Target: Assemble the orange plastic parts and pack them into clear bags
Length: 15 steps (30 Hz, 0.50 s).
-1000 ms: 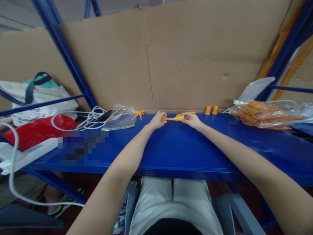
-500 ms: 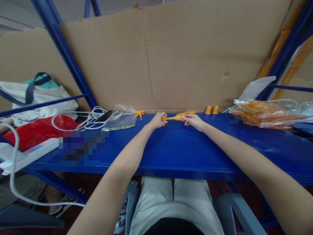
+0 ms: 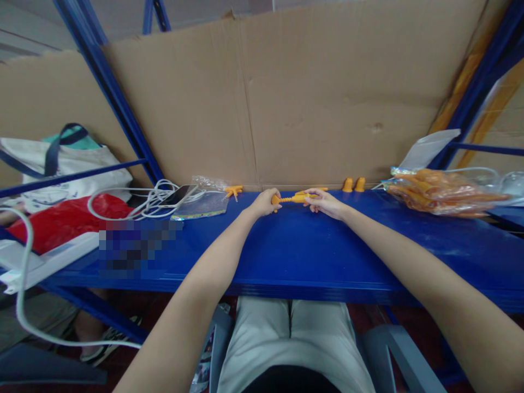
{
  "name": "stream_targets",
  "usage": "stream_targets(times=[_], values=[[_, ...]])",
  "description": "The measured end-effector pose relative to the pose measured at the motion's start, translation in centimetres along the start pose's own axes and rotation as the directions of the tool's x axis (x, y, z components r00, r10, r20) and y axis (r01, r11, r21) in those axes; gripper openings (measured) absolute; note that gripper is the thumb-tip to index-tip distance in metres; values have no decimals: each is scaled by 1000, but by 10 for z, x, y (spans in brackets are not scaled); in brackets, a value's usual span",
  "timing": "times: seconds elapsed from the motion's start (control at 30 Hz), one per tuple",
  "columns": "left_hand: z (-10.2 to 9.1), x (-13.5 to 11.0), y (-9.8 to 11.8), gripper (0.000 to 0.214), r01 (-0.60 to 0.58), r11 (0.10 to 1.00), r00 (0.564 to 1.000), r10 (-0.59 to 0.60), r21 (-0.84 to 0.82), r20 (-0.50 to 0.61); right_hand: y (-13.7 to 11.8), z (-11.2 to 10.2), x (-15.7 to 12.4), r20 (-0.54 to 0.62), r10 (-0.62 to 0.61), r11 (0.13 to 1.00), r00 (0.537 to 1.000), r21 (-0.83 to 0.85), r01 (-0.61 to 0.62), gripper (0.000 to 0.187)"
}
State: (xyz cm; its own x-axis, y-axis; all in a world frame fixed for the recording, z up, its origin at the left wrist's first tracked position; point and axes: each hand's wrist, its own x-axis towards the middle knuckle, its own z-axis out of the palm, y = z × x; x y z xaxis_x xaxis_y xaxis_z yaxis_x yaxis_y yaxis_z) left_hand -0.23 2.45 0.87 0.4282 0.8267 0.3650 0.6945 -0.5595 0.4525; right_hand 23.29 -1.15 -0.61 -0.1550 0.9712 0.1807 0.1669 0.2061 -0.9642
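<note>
An orange plastic piece with a ribbed, twisted neck lies between my hands, low over the back of the blue table. My left hand is closed around its rounded left end. With fingers pinched, my right hand grips its wider right part, where slim orange strips stick out past the fingertips. The exact kind of this piece cannot be made out. Left of my hands lies a small orange branched part. Two orange cone-shaped caps stand upright to the right, against the cardboard.
A clear bag of orange parts sits at the right. On the left are a flat plastic bag, a phone, white cables, a red bag and a white power strip. Cardboard walls the back.
Both hands keep their hold on the orange piece. The fingers of my right hand have shifted slightly on its right part, and the strips there look narrower.
</note>
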Motion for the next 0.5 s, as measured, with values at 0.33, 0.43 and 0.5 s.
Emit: stream_targets(times=[0.33,0.43,0.5], values=[[-2,0,3,24,-71,984,997,76,160,-20,-4,4,-2,14,2,993,1000,-117,-1,39],[-4,-2,6,25,-54,989,998,56,138,-10,-6,6,-2,-7,21,990,1000,-137,-22,42],[-5,-3,7,25,-38,992,999,39,124,-8,-7,6,-2,-4,22,990,1000,-143,-22,43]])
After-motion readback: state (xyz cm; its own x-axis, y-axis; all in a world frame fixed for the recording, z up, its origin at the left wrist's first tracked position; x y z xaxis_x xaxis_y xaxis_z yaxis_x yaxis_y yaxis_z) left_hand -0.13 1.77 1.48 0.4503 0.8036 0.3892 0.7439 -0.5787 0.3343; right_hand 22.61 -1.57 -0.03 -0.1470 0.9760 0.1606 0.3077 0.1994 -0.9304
